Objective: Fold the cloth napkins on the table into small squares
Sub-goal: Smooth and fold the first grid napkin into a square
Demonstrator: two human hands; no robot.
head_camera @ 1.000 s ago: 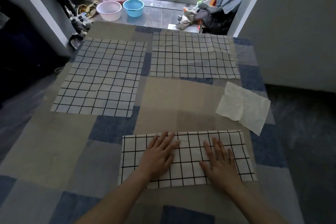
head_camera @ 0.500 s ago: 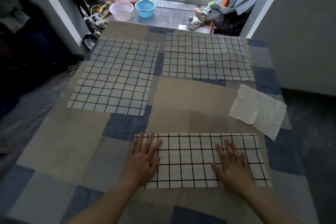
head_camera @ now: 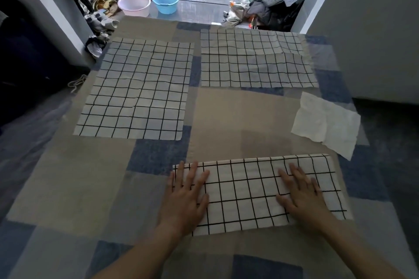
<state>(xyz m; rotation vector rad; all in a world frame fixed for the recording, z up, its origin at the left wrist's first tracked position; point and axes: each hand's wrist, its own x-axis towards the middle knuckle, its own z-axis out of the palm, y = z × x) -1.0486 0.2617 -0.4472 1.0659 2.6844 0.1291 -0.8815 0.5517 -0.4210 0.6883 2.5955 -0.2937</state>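
Palms flat: my left hand [head_camera: 184,197] and right hand [head_camera: 302,197] press, fingers straight and spread, on the two ends of the folded checked napkin [head_camera: 244,192]. Two more checked napkins [head_camera: 136,93] lie spread out beyond my fingertips.

At six o'clock lies a folded napkin [head_camera: 254,190] of matt woven cloth, white with a thin black grid, its surface smooth. The two open napkins, at ten o'clock [head_camera: 138,90] and one o'clock [head_camera: 256,61], are the same matt cloth, lightly creased, while the white sheet [head_camera: 326,122] at three o'clock looks like thin, crinkled paper or tissue. The tablecloth [head_camera: 74,176] is matt patchwork fabric; beyond it, at twelve o'clock, the pink basin [head_camera: 134,4] and blue basin [head_camera: 165,1] are smooth plastic on glossy floor tiles [head_camera: 197,10].
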